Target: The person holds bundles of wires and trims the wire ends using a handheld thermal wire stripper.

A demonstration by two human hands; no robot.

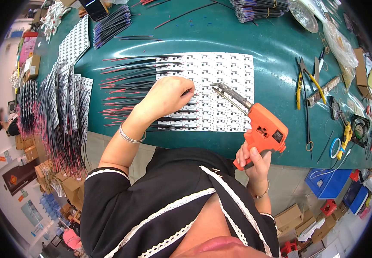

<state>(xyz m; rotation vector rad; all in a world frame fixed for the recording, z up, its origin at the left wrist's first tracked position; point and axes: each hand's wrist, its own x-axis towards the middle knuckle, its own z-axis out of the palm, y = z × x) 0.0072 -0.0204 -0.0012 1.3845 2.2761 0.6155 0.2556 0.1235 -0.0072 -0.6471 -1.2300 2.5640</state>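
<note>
My left hand [168, 96] rests over a white circuit board panel [229, 116], its fingers pinched on a thin black wire whose end shows at the fingertips. The curled fingers hide most of that wire. Many black wires with red ends [121, 86] lie in rows across the panel's left part and stick out past its left edge. In my right hand [257, 161] is an orange soldering gun [266, 127], gripped by its handle. Its metal tip points up and left over the middle of the panel, a short way right of my left fingertips.
Wired panels [65, 94] hang over the table's left edge. Wire bundles [112, 26] lie at the back, with another bundle [261, 9] farther right. Pliers [312, 81], a small fan [360, 130] and a blue tape ring [335, 147] sit on the green table [280, 56].
</note>
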